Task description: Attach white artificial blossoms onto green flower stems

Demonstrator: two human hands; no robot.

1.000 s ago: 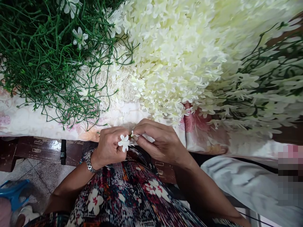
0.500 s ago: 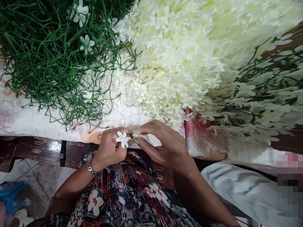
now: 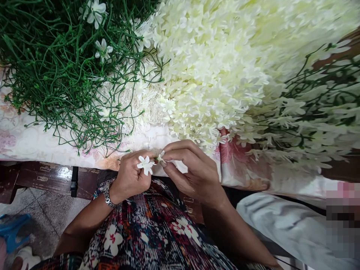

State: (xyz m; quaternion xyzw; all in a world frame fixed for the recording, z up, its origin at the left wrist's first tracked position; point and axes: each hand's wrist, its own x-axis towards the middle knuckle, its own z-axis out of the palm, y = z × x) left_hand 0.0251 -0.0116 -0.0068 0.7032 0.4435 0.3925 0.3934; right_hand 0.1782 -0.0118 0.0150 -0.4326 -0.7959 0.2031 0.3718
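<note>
My left hand (image 3: pixel 131 174) pinches a small white artificial flower (image 3: pixel 145 164) at the table's near edge. My right hand (image 3: pixel 189 170) is closed on another small white flower piece (image 3: pixel 161 157), held right against the left hand's fingertips. Both hands hover over my lap, just in front of the floral tablecloth (image 3: pixel 30 142). A silver wristwatch (image 3: pixel 107 195) is on my left wrist.
A tangle of green plastic stems (image 3: pixel 56 67) covers the table's left. A big heap of loose white flowers (image 3: pixel 213 63) fills the middle. Finished flowered sprigs (image 3: pixel 315 108) lie at the right. Another person's light trouser leg (image 3: pixel 295 228) is at the lower right.
The hands stay together at the table's edge; the flower in my left hand rose slightly and my right fingers shifted closer around the small piece.
</note>
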